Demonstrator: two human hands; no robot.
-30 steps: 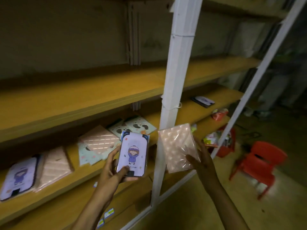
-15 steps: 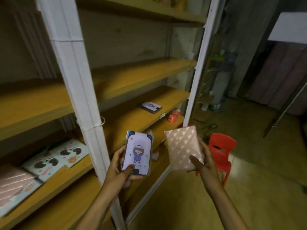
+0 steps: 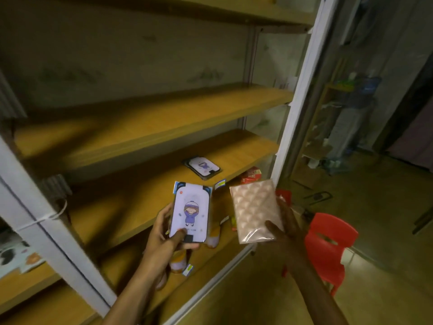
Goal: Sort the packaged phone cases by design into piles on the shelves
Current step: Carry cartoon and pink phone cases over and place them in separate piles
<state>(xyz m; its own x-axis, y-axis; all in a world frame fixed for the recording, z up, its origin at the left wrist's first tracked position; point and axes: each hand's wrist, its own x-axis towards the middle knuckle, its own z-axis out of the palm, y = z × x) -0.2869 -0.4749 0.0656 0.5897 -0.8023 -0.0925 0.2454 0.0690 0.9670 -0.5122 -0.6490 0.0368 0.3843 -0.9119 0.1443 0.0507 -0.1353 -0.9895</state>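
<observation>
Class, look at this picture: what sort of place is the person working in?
Probably a storeroom or small stockroom: bare wooden shelves on white metal uprights, a packaged phone case lying on one shelf, and a red plastic chair on the plain floor.

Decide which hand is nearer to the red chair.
Right. The right hand, holding the pink case, is just left of the red chair. The left hand, holding the cartoon case, is farther left, by the shelf.

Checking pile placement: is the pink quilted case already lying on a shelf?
No, the pink quilted case is held up in the right hand, in front of the shelf.
</observation>
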